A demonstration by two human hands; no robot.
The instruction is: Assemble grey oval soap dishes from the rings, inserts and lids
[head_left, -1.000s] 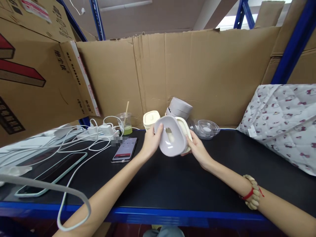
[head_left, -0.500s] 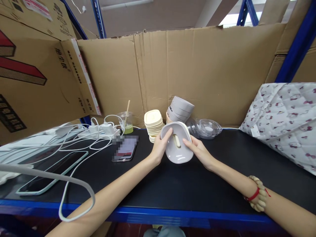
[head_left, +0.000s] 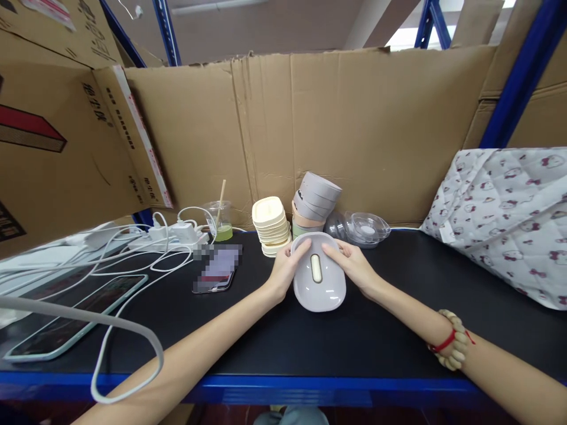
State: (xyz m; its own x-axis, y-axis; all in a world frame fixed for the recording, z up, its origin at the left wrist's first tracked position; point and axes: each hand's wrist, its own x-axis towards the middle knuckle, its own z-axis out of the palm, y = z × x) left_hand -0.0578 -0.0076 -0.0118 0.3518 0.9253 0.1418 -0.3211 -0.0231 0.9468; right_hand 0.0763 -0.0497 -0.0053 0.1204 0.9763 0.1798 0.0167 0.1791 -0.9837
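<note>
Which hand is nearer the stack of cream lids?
Left. The left hand is just in front of the stack of cream lids, holding the left side of the slotted grey lid; the right hand is farther right, holding that lid's right side.

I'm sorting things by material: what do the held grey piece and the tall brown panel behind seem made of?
The grey piece: probably smooth, glossy plastic, given its bright highlights. The brown panel: matte cardboard, judging by its creases and ragged top edge.
</note>
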